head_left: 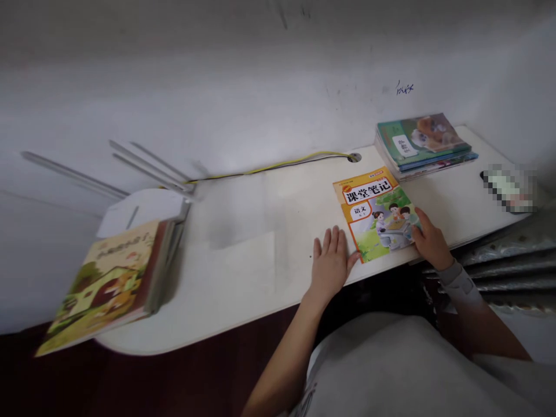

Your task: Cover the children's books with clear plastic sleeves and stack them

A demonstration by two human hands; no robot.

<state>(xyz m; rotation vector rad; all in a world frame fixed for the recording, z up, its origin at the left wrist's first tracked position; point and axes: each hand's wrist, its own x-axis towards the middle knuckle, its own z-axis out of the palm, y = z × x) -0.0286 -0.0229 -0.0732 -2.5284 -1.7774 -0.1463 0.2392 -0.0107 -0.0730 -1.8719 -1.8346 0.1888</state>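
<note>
A workbook (377, 217) with an orange and green cover, large Chinese title and drawn children lies on the white desk before me. My right hand (432, 240) grips its right edge, the thumb on top of the cover and the other fingers partly hidden. Flat on the desk to the book's left rests my left hand (330, 263), fingers stretched out, its thumb at the lower left corner of the cover. A band circles my right wrist.
Behind the workbook is a stack of books (423, 145) with a green cover on top. A blurred-out phone-like object (508, 191) lies at the right. More books (108, 278) overhang the desk's left end, beside a white router (139, 208) with antennas. Cables (269, 168) run along the wall to a hole.
</note>
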